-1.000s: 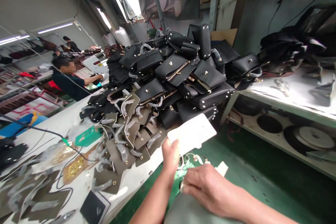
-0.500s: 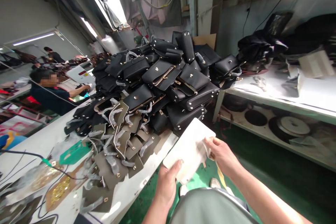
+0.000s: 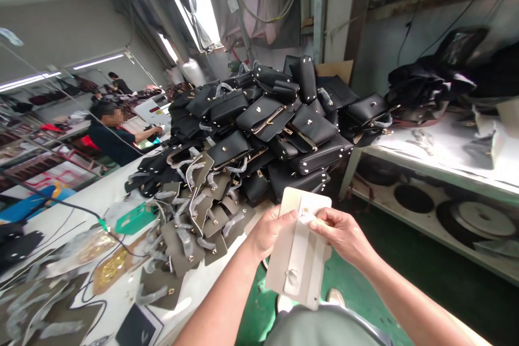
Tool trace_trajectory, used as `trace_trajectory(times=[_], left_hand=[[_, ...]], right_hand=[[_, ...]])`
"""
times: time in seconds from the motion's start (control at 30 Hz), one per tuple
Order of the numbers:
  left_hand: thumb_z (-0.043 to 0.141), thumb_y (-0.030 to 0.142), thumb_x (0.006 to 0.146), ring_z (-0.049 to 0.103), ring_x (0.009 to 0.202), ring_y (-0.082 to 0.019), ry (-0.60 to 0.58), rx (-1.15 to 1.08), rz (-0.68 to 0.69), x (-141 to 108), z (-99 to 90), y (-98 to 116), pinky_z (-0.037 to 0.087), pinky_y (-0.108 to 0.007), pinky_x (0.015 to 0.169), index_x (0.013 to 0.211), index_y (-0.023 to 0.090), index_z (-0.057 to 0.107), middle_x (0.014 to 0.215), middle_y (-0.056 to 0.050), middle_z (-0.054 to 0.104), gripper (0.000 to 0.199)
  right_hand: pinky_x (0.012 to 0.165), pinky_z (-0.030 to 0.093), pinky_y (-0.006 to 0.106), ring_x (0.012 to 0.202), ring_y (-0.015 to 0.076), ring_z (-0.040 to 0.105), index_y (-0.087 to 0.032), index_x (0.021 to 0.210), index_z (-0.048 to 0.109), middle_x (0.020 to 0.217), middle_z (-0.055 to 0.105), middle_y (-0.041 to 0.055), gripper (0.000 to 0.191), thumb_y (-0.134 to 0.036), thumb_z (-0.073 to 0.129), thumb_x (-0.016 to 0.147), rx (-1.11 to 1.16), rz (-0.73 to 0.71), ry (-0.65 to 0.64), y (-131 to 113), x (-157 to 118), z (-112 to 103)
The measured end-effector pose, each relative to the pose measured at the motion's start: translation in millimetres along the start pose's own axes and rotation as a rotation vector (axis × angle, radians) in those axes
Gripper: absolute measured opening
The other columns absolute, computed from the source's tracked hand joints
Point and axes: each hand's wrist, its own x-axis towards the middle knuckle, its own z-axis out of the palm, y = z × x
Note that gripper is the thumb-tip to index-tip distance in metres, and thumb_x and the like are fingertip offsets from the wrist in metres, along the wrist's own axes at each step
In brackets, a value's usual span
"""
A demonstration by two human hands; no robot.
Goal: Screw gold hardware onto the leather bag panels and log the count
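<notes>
A pale cream bag panel (image 3: 279, 265) is held up in front of my body, with a lighter strap (image 3: 298, 248) running along its face and a small gold-coloured fitting near the top. My left hand (image 3: 270, 230) grips the panel's left edge, thumb across the front. On the right, my right hand (image 3: 334, 227) pinches the strap near the fitting. Beyond the panel lies a large heap of black bags (image 3: 275, 119). Grey-brown bag pieces with wrapped handles (image 3: 182, 243) lie left of it.
The white table (image 3: 117, 189) carries a green tray (image 3: 135, 218) and gold-coloured hardware (image 3: 111, 269). At the right stands a lit shelf (image 3: 438, 148) with round items below. A person (image 3: 109, 135) works at the far left.
The panel has been turned, so its strap and fitting now show. My left hand has moved up along its edge, and my right hand has shifted to the strap. The camera view has shifted left.
</notes>
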Motion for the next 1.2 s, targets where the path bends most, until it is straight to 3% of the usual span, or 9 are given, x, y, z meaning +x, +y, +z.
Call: trace_trajectory(times=[0.2,0.37,0.53,0.73,0.87,1.03,1.2], left_hand=[[0.076,0.043,0.091,0.071,0.111,-0.033,-0.008,0.125,0.047,7.5,18.2,-4.3,0.052,-0.045,0.102,0.131,0.013,0.07,0.119,-0.015,0.077,0.051],[0.07,0.045,0.096,0.067,0.123,-0.032,-0.001,0.206,0.098,13.1,23.5,-10.7,0.047,-0.044,0.112,0.134,0.017,0.068,0.132,-0.013,0.072,0.048],[0.071,0.048,0.093,0.066,0.125,-0.034,0.151,0.322,0.157,22.5,20.8,-23.7,0.048,-0.044,0.112,0.127,0.015,0.072,0.13,-0.013,0.074,0.047],[0.066,0.048,0.095,0.071,0.114,-0.033,0.271,0.491,0.166,24.1,2.7,-27.6,0.055,-0.04,0.1,0.122,0.014,0.074,0.118,-0.012,0.078,0.045],[0.063,0.049,0.096,0.073,0.109,-0.032,0.257,0.578,0.187,18.3,-3.5,-23.3,0.057,-0.04,0.096,0.122,0.015,0.075,0.116,-0.011,0.079,0.044],[0.075,0.049,0.089,0.073,0.109,-0.03,0.15,0.499,0.228,13.8,1.0,-18.6,0.059,-0.039,0.099,0.12,0.018,0.076,0.116,-0.011,0.079,0.044],[0.075,0.046,0.089,0.073,0.109,-0.031,0.244,0.532,0.236,13.9,1.3,-19.9,0.058,-0.04,0.099,0.115,0.017,0.077,0.115,-0.011,0.079,0.039]], right_hand=[[0.051,0.023,0.026,0.052,0.0097,0.032,-0.021,0.06,0.047,0.054,0.04,-0.0056,0.058,-0.068,0.079,0.075,-0.065,0.025,0.161,0.9,-4.6,-9.7],[0.05,0.022,0.026,0.052,0.01,0.032,-0.021,0.06,0.047,0.054,0.039,-0.0055,0.059,-0.07,0.078,0.075,-0.058,0.046,0.23,7.7,-6.8,-2.4],[0.051,0.024,0.026,0.054,0.0107,0.032,-0.021,0.063,0.048,0.056,0.039,-0.0056,0.059,-0.071,0.073,0.08,-0.099,0.075,0.219,14.7,-6.1,2.8],[0.057,0.03,0.026,0.064,0.0131,0.041,-0.021,0.077,0.052,0.069,0.046,-0.0039,0.048,-0.064,0.061,0.095,-0.291,0.035,0.028,6.7,-10.8,3.1],[0.058,0.032,0.026,0.065,0.0135,0.044,-0.02,0.076,0.053,0.07,0.049,-0.003,0.045,-0.059,0.058,0.098,-0.369,0.032,0.018,4.8,-10.9,7.0],[0.056,0.033,0.026,0.062,0.0141,0.046,-0.02,0.07,0.053,0.066,0.05,-0.0019,0.05,-0.061,0.054,0.099,-0.435,0.023,0.062,9.9,-8.9,12.2],[0.056,0.029,0.028,0.062,0.0146,0.043,-0.02,0.064,0.051,0.063,0.047,-0.0014,0.051,-0.057,0.056,0.099,-0.575,-0.068,0.106,5.6,-8.1,15.5]])
